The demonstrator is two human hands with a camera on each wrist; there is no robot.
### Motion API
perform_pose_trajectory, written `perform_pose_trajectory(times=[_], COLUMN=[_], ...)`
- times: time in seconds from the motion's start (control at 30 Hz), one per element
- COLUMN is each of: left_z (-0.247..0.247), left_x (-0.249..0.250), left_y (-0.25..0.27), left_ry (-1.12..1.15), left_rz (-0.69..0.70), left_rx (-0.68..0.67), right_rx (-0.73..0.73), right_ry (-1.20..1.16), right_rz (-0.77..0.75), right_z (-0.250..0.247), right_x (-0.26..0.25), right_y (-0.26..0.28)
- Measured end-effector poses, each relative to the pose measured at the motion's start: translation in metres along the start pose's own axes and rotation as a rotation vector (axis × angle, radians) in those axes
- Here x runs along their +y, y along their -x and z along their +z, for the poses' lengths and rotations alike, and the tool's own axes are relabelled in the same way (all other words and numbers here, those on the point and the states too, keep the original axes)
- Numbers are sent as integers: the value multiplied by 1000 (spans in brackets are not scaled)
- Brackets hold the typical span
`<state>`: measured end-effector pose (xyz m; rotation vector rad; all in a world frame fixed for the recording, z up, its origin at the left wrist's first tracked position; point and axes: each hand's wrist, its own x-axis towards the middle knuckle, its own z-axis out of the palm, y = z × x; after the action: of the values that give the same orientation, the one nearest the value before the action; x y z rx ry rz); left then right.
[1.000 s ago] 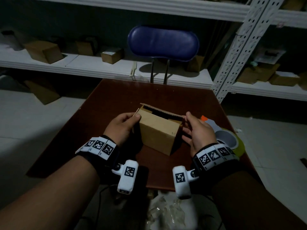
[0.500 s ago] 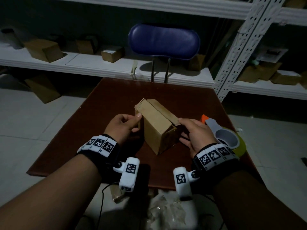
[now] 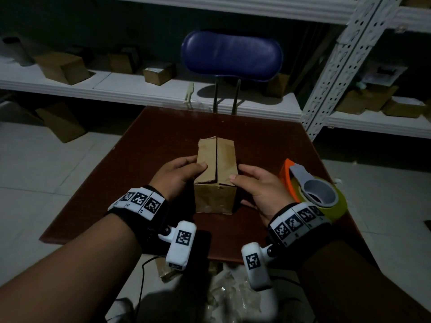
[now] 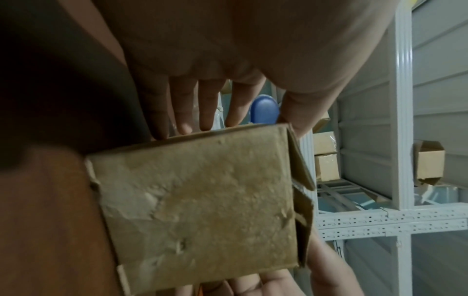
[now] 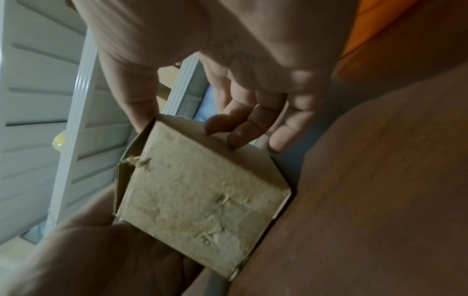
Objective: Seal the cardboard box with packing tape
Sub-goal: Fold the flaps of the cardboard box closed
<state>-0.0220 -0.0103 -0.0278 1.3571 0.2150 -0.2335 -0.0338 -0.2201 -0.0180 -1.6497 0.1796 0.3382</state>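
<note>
Box (image 3: 215, 173), seam (image 3: 217, 157) running away, flanked by left hand (image 3: 177, 176) and right hand (image 3: 258, 190), fingers (image 4: 182, 112) extended along sides, thumbs (image 3: 198, 166) pressing flaps (image 3: 227, 159); tape (image 3: 312, 192) lies just beside the right hand.

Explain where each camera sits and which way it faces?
Head: on the person's head, facing down at the cardboard box on the table; the left hand and right hand show.
Left wrist: under the left hand, facing along its fingers to the box.
Right wrist: likewise under the right hand.
Shared: all show the box.
</note>
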Motion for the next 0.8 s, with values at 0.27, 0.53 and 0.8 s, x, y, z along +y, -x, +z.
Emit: perform_pose_trajectory(times=[0.27,0.53,0.8], left_z=[0,-3,-8], left_x=[3,7,15], left_y=[2,8,13], left_ry=[-88,-101,-101], left_rz=[36,32,5], left_rx=[64,125,150], right_rx=[-36,-64,-1], right_ry=[28,22,19], right_rz=[-39,-67,-118], right_z=[6,13,12], right_x=[8,11,4], right_y=[-3,-7,-3])
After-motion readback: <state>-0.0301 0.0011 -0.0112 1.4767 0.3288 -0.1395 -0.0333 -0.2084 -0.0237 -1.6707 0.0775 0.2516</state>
